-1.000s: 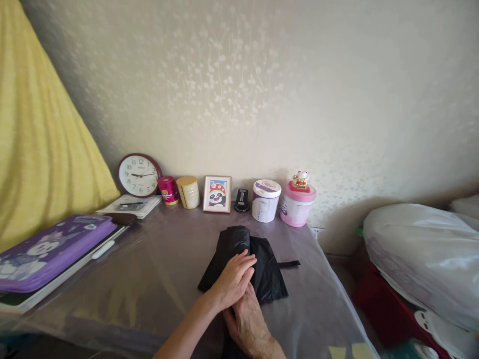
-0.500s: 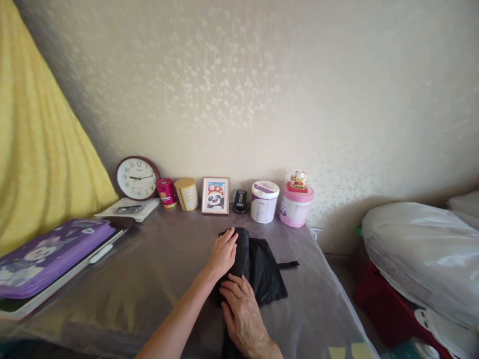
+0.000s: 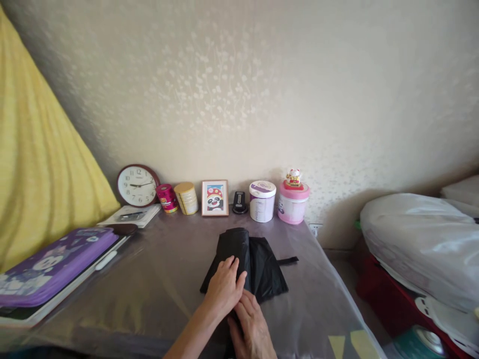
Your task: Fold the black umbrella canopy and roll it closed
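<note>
A black umbrella [image 3: 234, 249] lies folded on the table, its loose fabric fanned out to both sides and a thin strap [image 3: 288, 261] sticking out to the right. My left hand [image 3: 225, 286] rests on the fabric near the narrower end, fingers stretched and lying flat. Just below it and touching it, my right hand [image 3: 251, 324] curls round the gathered near end of the umbrella. The part under my right palm is hidden.
Along the wall stand a clock [image 3: 137, 185], a pink can [image 3: 166, 198], a yellow-lidded jar [image 3: 186, 198], a panda picture frame [image 3: 214, 198], a black device [image 3: 240, 202] and two tubs [image 3: 262, 202]. A purple case [image 3: 56, 267] lies left. White bags [image 3: 419, 244] bulge beyond the table's right edge.
My left hand has slid down the umbrella toward me, uncovering its top, and the fabric now spreads out on the left too. My right hand has moved slightly nearer to me.
</note>
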`<state>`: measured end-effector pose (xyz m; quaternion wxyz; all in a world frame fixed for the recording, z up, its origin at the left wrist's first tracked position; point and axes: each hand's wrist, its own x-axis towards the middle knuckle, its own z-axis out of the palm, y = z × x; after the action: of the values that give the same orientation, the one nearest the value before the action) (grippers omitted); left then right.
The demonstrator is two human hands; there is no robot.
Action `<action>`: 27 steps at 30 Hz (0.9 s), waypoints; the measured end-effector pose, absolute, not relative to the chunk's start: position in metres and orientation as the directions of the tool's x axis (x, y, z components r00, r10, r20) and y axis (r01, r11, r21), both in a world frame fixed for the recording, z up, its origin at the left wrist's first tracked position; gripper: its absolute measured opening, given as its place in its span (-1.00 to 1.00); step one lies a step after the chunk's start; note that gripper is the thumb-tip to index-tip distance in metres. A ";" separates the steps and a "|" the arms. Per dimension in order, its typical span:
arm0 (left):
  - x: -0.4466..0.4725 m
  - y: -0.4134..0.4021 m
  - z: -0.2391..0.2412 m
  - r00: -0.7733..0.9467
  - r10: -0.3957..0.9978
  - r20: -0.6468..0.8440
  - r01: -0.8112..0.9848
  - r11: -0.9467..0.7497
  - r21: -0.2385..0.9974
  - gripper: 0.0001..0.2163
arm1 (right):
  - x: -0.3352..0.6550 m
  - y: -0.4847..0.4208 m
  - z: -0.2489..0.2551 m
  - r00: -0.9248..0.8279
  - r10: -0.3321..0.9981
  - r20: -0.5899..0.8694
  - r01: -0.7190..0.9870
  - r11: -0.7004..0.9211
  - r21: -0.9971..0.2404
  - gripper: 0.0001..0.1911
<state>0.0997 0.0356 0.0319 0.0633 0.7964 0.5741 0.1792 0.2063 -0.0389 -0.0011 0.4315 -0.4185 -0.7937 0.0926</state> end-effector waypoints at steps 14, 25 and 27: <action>0.109 0.007 0.048 0.172 0.985 -0.022 0.974 -0.167 0.156 -0.39 | 0.200 -0.050 -0.016 -0.006 0.995 0.099 0.715 0.073 -0.695 -0.13; 0.092 0.011 0.040 0.181 0.966 -0.185 0.947 -0.121 0.296 -0.27 | 0.187 -0.044 -0.020 -0.061 0.996 -0.063 0.452 -0.029 -0.892 0.01; 0.087 0.011 0.038 0.179 0.965 -0.192 0.942 -0.112 0.317 -0.25 | 0.187 -0.044 -0.022 -0.106 0.993 -0.053 0.409 -0.004 -0.912 0.02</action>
<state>0.0867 0.0109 0.0379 0.1863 0.7450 0.6398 0.0309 0.1866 -0.0439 -0.0218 0.3476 -0.5709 -0.6140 0.4198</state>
